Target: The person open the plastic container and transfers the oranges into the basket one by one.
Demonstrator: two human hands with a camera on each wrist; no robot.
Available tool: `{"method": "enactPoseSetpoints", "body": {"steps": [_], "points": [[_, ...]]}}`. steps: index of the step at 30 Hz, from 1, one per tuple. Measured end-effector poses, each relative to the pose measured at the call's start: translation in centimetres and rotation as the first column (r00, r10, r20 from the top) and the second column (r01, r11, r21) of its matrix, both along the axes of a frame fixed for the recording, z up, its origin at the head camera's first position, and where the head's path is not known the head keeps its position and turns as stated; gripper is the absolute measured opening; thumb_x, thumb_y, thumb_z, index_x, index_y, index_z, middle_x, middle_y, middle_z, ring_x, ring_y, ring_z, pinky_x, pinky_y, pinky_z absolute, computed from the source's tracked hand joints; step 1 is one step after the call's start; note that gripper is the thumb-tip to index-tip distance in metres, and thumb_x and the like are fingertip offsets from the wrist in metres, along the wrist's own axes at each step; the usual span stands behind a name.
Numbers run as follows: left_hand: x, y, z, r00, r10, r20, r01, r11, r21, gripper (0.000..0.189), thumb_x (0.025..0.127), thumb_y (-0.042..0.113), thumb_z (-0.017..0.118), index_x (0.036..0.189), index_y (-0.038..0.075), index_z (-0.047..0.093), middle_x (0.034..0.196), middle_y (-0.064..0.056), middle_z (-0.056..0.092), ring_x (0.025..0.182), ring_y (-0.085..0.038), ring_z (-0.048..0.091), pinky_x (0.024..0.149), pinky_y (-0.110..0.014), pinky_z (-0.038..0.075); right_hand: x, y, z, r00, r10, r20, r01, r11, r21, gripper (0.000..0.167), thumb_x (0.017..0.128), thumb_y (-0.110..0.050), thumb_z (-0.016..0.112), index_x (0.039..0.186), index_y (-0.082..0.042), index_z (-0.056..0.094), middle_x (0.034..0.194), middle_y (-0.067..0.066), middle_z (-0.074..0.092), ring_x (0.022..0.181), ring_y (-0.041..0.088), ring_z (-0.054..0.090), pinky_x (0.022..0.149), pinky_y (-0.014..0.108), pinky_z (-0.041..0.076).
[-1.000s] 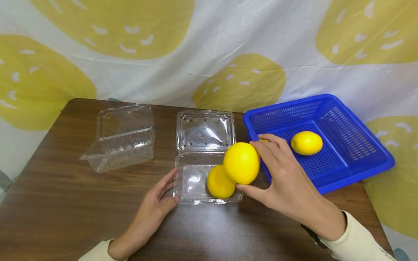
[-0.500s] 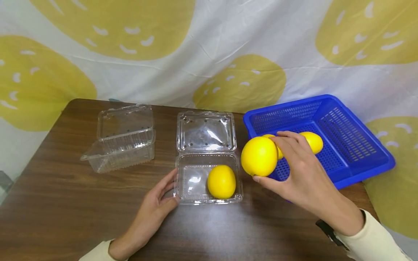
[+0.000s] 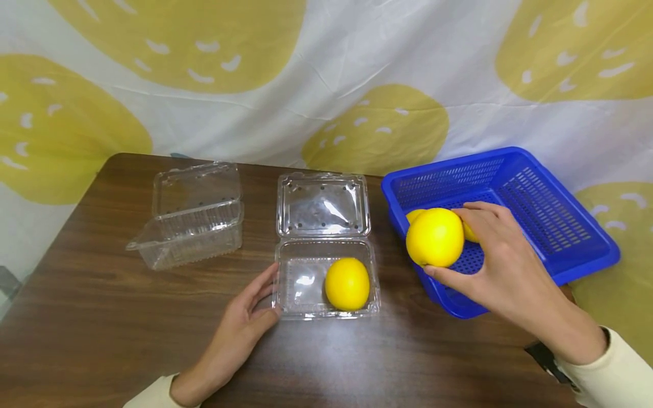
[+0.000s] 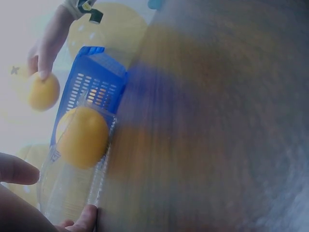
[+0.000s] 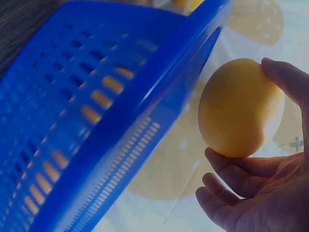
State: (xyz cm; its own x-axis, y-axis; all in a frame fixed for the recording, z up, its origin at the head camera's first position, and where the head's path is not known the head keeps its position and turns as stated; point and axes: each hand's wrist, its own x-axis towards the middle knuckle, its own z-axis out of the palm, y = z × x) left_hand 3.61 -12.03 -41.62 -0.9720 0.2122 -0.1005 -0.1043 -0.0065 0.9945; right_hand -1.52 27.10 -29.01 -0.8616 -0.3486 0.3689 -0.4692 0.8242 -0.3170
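Note:
My right hand (image 3: pixel 502 255) pinches a yellow lemon (image 3: pixel 436 238) between thumb and fingers, held up over the near-left side of the blue basket (image 3: pixel 576 215). In the right wrist view the lemon (image 5: pixel 240 108) shows smooth and oval, beside the basket's rim. Behind it in the head view, two more lemons in the basket are mostly hidden. My left hand (image 3: pixel 237 323) rests against the left side of an open clear plastic clamshell box (image 3: pixel 301 249), fingers at the side and thumb by its front corner. One lemon (image 3: pixel 347 284) lies in the right half of this box.
A second clear clamshell box (image 3: pixel 196 241) stands open at the left of the brown wooden table (image 3: pixel 102 272). A white cloth with a yellow print (image 3: pixel 245 133) hangs behind the table's back edge. The blue basket takes up the right side.
My right hand has carried the lemon rightward from above the clear box to above the basket. The left hand, the box and the lemon inside it stay in place.

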Motion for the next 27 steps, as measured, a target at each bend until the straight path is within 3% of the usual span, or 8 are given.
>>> {"method": "enactPoseSetpoints", "body": {"steps": [4, 18, 27], "points": [[0.0, 0.0, 0.0, 1.000, 0.000, 0.002, 0.000, 1.000, -0.006, 0.076, 0.099, -0.003, 0.068, 0.169, 0.004, 0.038, 0.168, -0.022, 0.048, 0.151, -0.041, 0.048, 0.109, -0.022, 0.053, -0.2, 0.9, -0.1, 1.000, -0.019, 0.011, 0.019, 1.000, 0.020, 0.090, 0.060, -0.029, 0.108, 0.137, -0.002, 0.069, 0.130, 0.021, 0.068, 0.134, 0.044, 0.051, 0.098, 0.071, 0.051], [-0.1, 0.0, 0.0, 1.000, -0.009, 0.008, 0.008, 1.000, 0.017, 0.077, 0.099, -0.005, 0.067, 0.170, 0.003, 0.037, 0.168, -0.023, 0.046, 0.150, -0.041, 0.047, 0.109, -0.022, 0.053, -0.8, 3.2, -0.3, 0.997, -0.046, 0.065, 0.037, 0.990, 0.133, 0.088, 0.063, -0.033, 0.106, 0.131, 0.010, 0.068, 0.132, 0.028, 0.069, 0.123, 0.047, 0.053, 0.094, 0.062, 0.048], [-0.1, 0.1, -0.1, 1.000, -0.008, -0.002, 0.008, 0.999, 0.036, 0.078, 0.098, -0.006, 0.067, 0.169, 0.001, 0.037, 0.167, -0.025, 0.046, 0.149, -0.042, 0.048, 0.108, -0.023, 0.055, -0.9, 3.9, -0.5, 0.985, -0.094, 0.145, 0.062, 0.974, 0.217, 0.086, 0.070, -0.041, 0.103, 0.130, 0.010, 0.069, 0.130, 0.032, 0.068, 0.127, 0.050, 0.051, 0.097, 0.071, 0.050]]}}
